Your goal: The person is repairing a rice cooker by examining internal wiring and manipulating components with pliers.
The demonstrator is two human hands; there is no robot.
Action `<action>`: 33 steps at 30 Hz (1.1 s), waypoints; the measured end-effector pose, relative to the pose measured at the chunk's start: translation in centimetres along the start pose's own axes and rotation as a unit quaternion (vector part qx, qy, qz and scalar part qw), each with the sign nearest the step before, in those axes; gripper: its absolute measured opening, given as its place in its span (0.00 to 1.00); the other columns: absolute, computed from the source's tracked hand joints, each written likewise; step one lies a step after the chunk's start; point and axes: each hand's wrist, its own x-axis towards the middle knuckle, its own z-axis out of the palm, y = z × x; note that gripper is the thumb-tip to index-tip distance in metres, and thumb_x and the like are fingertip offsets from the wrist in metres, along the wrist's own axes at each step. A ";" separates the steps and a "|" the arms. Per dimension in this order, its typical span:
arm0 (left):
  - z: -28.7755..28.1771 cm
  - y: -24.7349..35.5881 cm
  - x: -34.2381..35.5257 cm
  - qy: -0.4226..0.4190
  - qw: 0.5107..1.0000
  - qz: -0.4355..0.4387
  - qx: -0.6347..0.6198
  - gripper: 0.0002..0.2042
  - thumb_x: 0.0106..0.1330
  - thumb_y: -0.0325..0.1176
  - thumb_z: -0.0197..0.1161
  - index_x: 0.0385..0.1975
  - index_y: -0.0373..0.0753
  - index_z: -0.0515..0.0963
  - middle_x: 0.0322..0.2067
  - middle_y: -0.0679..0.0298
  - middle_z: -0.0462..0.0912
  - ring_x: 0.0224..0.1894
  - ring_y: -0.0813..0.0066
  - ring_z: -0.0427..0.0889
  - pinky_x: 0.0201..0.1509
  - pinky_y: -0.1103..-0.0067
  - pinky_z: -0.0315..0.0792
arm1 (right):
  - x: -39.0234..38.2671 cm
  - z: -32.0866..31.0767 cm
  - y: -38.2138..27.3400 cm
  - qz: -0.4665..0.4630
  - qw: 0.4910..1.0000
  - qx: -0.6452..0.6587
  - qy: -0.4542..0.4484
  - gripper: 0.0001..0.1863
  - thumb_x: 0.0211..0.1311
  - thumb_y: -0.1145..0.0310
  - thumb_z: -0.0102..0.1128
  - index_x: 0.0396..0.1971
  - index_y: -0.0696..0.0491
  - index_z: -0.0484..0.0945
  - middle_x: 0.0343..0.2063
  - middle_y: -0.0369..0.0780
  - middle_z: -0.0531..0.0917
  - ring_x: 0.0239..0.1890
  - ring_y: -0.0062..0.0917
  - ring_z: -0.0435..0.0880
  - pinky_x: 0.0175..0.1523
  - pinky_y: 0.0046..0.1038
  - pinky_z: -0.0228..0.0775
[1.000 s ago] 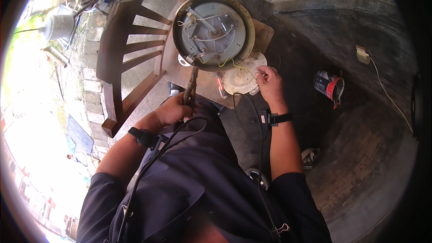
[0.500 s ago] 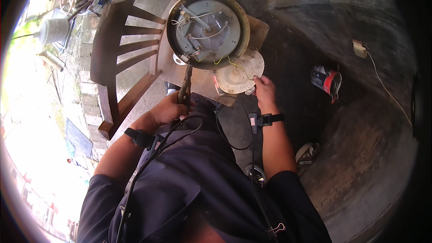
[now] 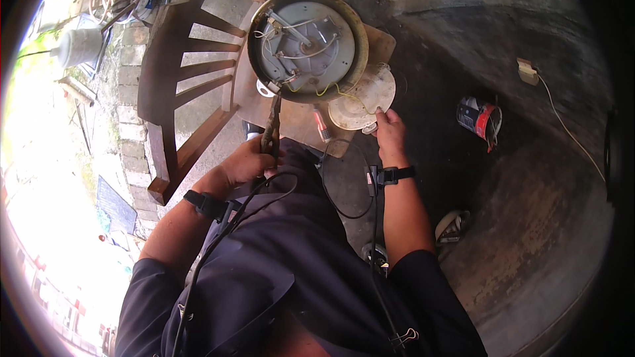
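Observation:
An opened round metal electric appliance [image 3: 305, 46] lies underside up on the wooden chair seat, its wires and bracket exposed. My left hand [image 3: 250, 160] is closed around the handles of dark, worn pliers [image 3: 271, 122], whose jaws point up to the appliance's near rim, by a white ring-shaped part [image 3: 264, 88]. A thin yellow-green wire [image 3: 337, 87] runs from inside the appliance over a stained round cover plate [image 3: 350, 112]. At the plate's near right edge, my right hand [image 3: 390, 133] pinches the wire's outer end. Whether those fingers also grip the plate is unclear.
The slatted wooden chair back [image 3: 162, 79] rises on the left. A red and dark cylinder [image 3: 322, 124] sits on the chair seat [image 3: 301, 127]. A black and red bucket [image 3: 479, 118] lies by the right wall [image 3: 503, 26]. A black cable [image 3: 344, 215] loops between my arms.
The cover plate has shifted slightly right and away from me, uncovering more of the red and dark cylinder. My right hand stays at its edge; my left hand with the pliers is nearly still.

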 end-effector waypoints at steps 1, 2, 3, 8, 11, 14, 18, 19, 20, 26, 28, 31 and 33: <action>0.0 0.0 0.0 0.000 1.000 0.001 0.000 0.34 0.56 0.21 0.55 0.67 0.32 0.60 0.56 0.49 0.74 0.54 0.59 0.79 0.51 0.71 0.78 | 0.0 -0.2 0.0 -0.001 1.000 0.000 0.000 0.09 0.72 0.64 0.58 0.44 0.53 0.81 0.32 0.31 0.84 0.27 0.10 0.78 0.31 0.18 0.70; 0.0 -0.1 0.1 0.002 1.000 0.006 -0.003 0.33 0.56 0.20 0.55 0.67 0.33 0.60 0.55 0.49 0.74 0.54 0.59 0.79 0.51 0.72 0.78 | 0.0 -0.6 -0.1 0.003 1.000 -0.020 0.002 0.10 0.72 0.64 0.58 0.45 0.52 0.80 0.33 0.31 0.85 0.28 0.10 0.79 0.32 0.17 0.70; 0.0 -0.1 0.1 0.004 1.000 0.012 -0.007 0.33 0.56 0.20 0.55 0.67 0.33 0.61 0.55 0.49 0.75 0.54 0.59 0.79 0.50 0.72 0.78 | 0.1 -1.0 -0.3 0.006 0.999 -0.040 0.004 0.10 0.72 0.64 0.58 0.46 0.52 0.80 0.34 0.31 0.85 0.30 0.11 0.80 0.33 0.17 0.70; 0.5 0.6 -0.2 0.002 0.999 0.029 -0.035 0.31 0.56 0.20 0.57 0.65 0.32 0.62 0.55 0.50 0.76 0.54 0.60 0.79 0.51 0.72 0.77 | 0.5 -1.9 -0.8 0.015 0.999 -0.048 -0.016 0.11 0.72 0.63 0.58 0.49 0.51 0.79 0.37 0.32 0.85 0.33 0.15 0.82 0.35 0.19 0.71; 0.6 1.3 -0.6 0.009 1.000 0.025 -0.012 0.30 0.56 0.21 0.59 0.63 0.31 0.65 0.55 0.51 0.76 0.54 0.61 0.80 0.53 0.72 0.76 | 0.2 -1.8 -2.1 0.027 0.997 -0.073 -0.009 0.15 0.71 0.62 0.59 0.52 0.52 0.77 0.40 0.34 0.85 0.34 0.18 0.83 0.37 0.22 0.72; 0.7 1.7 -0.8 0.013 0.999 0.027 0.011 0.29 0.55 0.21 0.61 0.61 0.30 0.67 0.54 0.52 0.77 0.54 0.63 0.80 0.55 0.72 0.76 | 0.6 -2.1 -2.6 0.038 0.993 -0.108 0.003 0.21 0.70 0.60 0.61 0.58 0.54 0.74 0.45 0.37 0.84 0.39 0.21 0.83 0.38 0.25 0.73; 0.9 1.8 -0.4 0.022 0.998 0.051 0.004 0.28 0.54 0.22 0.62 0.59 0.27 0.68 0.53 0.52 0.78 0.53 0.64 0.80 0.57 0.72 0.75 | 2.4 -3.5 -2.6 -0.046 0.975 -0.208 0.068 0.32 0.66 0.60 0.64 0.66 0.58 0.66 0.55 0.45 0.79 0.51 0.31 0.82 0.51 0.31 0.75; 1.1 1.8 0.0 0.021 0.998 0.051 0.004 0.28 0.54 0.22 0.62 0.59 0.27 0.68 0.53 0.52 0.78 0.53 0.64 0.80 0.57 0.72 0.75 | 3.1 -3.7 -2.4 -0.129 0.944 -0.280 0.113 0.34 0.65 0.61 0.65 0.66 0.58 0.65 0.57 0.47 0.77 0.53 0.33 0.81 0.55 0.33 0.75; 1.1 1.6 0.0 0.037 0.997 0.073 -0.001 0.25 0.54 0.24 0.62 0.55 0.29 0.72 0.44 0.58 0.79 0.45 0.71 0.79 0.46 0.77 0.72 | 2.4 -2.6 -4.1 -0.171 0.926 -0.316 0.115 0.35 0.64 0.63 0.66 0.67 0.60 0.64 0.59 0.51 0.75 0.56 0.38 0.80 0.61 0.34 0.73; 0.9 1.8 0.9 0.049 0.994 0.095 -0.026 0.23 0.55 0.24 0.61 0.53 0.28 0.73 0.39 0.61 0.81 0.37 0.76 0.80 0.39 0.81 0.72 | 1.3 2.6 -10.9 -0.353 0.856 -0.377 0.028 0.23 0.62 0.65 0.64 0.57 0.55 0.76 0.54 0.46 0.79 0.52 0.36 0.82 0.58 0.34 0.74; 1.2 2.4 1.1 0.048 0.994 0.095 -0.027 0.24 0.55 0.24 0.60 0.55 0.27 0.72 0.40 0.59 0.81 0.38 0.75 0.80 0.40 0.80 0.73 | 1.4 4.8 -11.9 -0.345 0.868 -0.357 -0.019 0.21 0.62 0.66 0.63 0.55 0.54 0.78 0.53 0.45 0.80 0.51 0.35 0.83 0.56 0.34 0.74; 1.6 3.3 0.8 0.059 0.992 0.096 -0.047 0.26 0.56 0.25 0.61 0.57 0.26 0.69 0.44 0.56 0.81 0.38 0.74 0.80 0.42 0.79 0.74 | 1.1 8.1 -12.9 -0.345 0.864 -0.350 -0.105 0.18 0.62 0.66 0.63 0.52 0.51 0.81 0.51 0.42 0.81 0.48 0.35 0.84 0.53 0.35 0.76; 1.5 3.3 0.9 0.060 0.992 0.097 -0.051 0.26 0.57 0.25 0.60 0.57 0.25 0.69 0.46 0.54 0.81 0.39 0.74 0.81 0.42 0.79 0.75 | 1.5 9.8 -12.8 -0.355 0.850 -0.364 -0.139 0.18 0.62 0.67 0.63 0.52 0.50 0.81 0.51 0.41 0.81 0.47 0.36 0.84 0.52 0.35 0.77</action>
